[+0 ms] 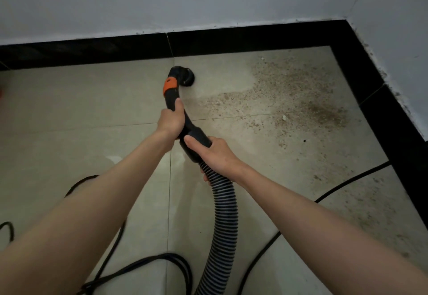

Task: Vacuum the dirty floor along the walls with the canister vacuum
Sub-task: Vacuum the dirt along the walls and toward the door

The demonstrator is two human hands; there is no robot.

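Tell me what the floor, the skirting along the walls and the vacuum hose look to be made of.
Floor: pale ceramic or stone tile, judging by the straight grout lines and soft sheen. Skirting: glossy black tile, with a visible joint and reflections. Vacuum hose: ribbed flexible plastic, dark, with lighter ridges; its curved handle looks like matte hard plastic with an orange collar.

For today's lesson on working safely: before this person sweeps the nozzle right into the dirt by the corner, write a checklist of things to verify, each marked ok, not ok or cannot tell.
1. Left hand grips the curved handle: ok.
2. Right hand holds the hose cuff: ok.
3. Nozzle down on the floor: ok.
4. Dirt patch right of the nozzle, path free: ok.
5. Black cable lies clear of the dirt: not ok, it crosses the speckled floor.
6. Vacuum running: cannot tell.
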